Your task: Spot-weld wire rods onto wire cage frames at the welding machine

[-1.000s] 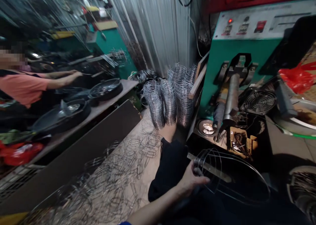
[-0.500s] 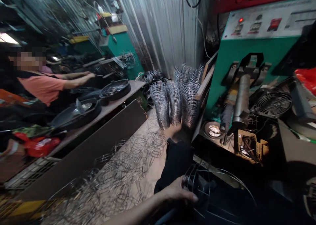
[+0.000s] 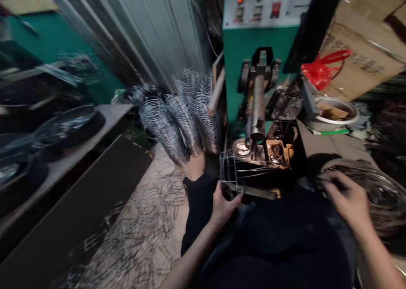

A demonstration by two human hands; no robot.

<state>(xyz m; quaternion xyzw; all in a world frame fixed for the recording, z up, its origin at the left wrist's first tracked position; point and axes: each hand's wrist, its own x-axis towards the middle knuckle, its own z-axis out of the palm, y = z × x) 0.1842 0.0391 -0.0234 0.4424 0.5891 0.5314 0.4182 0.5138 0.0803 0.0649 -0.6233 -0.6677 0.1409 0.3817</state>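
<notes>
Loose wire pieces [image 3: 149, 221]: scattered on the counter [image 3: 177, 234], well to the left of the left fingers, none touched.
Stacked wire rings [image 3: 180, 120]: 3 or more leaning rows beyond and to the left of the left fingers, well apart from them.
Left hand [image 3: 223, 202]: fingers closed around the near left end of the wire cage [image 3: 233, 170].
Wire cage: rises just above the left fingers; its long axis runs rightward from them along a flat metal bar [image 3: 256, 192], toward the base of the green machine [image 3: 258, 69].
Machine arm [image 3: 257, 109]: directly beyond the cage, its lower end just above it; touching or apart cannot be told.
Nearer hand: the left 1 holds the cage; the right is well apart from it, off to the right.
Right hand [image 3: 345, 198]: blurred, fingers spread and loosely open, resting on or just over a pile of wire hoops [image 3: 380, 196]; whether they grip 1 cannot be told.
Cardboard box [image 3: 364, 39]: far beyond the right fingers, with a red bag [image 3: 320, 71] beside it.
</notes>
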